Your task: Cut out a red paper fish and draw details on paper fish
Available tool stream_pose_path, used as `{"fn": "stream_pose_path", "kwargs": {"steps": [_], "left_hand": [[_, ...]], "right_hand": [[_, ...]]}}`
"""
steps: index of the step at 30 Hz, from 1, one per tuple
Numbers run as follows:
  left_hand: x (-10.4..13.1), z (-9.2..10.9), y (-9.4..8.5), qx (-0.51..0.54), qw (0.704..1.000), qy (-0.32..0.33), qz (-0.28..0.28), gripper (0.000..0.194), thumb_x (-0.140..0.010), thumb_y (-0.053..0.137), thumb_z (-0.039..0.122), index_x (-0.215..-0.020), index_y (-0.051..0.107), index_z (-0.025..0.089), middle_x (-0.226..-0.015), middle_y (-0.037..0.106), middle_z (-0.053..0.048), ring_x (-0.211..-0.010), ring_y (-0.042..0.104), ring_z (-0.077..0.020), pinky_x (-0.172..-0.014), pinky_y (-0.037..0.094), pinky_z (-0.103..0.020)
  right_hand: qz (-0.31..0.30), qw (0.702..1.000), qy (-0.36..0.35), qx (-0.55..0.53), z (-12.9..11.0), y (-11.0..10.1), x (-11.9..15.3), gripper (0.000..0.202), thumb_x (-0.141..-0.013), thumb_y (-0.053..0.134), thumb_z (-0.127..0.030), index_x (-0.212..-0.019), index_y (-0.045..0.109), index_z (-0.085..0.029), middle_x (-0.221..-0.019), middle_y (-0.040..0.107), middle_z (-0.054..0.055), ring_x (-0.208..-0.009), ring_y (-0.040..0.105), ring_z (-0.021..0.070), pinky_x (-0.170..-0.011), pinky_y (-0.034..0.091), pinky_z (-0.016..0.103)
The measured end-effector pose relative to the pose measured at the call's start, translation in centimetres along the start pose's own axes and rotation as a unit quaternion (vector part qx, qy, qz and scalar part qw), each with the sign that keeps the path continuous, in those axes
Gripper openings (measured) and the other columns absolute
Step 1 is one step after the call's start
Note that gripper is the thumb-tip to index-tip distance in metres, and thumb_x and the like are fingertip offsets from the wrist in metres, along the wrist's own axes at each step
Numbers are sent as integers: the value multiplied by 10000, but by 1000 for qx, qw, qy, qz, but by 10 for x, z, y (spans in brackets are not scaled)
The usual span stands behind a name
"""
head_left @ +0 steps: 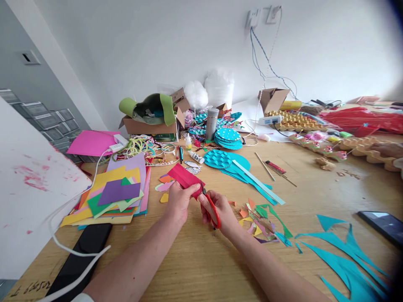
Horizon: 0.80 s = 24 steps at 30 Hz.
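Observation:
My left hand [180, 200] is closed on a red sheet of paper [184, 175], with the thumb on top of its near edge. In my right hand [222, 209] is a pair of scissors [214, 209] with red handles. Its blades meet the right edge of the red paper, close to my left thumb. Just beyond my left hand lie small cut paper pieces [166, 186] in orange, pink and yellow. Coloured paper scraps [261, 222] are scattered to the right of the scissors.
A stack of coloured paper [119, 193] and a black phone [85, 247] with a white cable lie on the left. Blue discs [218, 159], glue bottles [197, 157] and a grey cylinder [212, 123] stand beyond my hands. Blue offcuts [343, 256] and another phone [382, 226] are at right.

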<state>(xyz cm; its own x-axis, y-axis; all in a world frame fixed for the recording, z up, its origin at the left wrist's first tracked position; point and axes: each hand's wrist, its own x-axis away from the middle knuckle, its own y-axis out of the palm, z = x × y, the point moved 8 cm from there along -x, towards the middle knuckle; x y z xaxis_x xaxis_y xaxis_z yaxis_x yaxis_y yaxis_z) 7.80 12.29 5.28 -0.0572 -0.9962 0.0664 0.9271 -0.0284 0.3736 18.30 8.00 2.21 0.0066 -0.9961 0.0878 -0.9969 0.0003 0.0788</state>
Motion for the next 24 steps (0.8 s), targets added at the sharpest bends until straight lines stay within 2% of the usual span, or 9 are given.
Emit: {"fn": "stream_pose_path", "kwargs": {"steps": [24], "left_hand": [[-2, 1, -2, -33, 999, 26, 0, 202, -555, 762, 228, -628, 584, 167, -609, 615, 12, -576, 559, -128, -580, 442, -244]], "right_hand": [[1, 1000, -5, 1, 0, 0, 0, 535, -666, 682, -674, -673, 415, -211, -449, 523, -59, -318, 503, 100, -305, 306, 179]]}}
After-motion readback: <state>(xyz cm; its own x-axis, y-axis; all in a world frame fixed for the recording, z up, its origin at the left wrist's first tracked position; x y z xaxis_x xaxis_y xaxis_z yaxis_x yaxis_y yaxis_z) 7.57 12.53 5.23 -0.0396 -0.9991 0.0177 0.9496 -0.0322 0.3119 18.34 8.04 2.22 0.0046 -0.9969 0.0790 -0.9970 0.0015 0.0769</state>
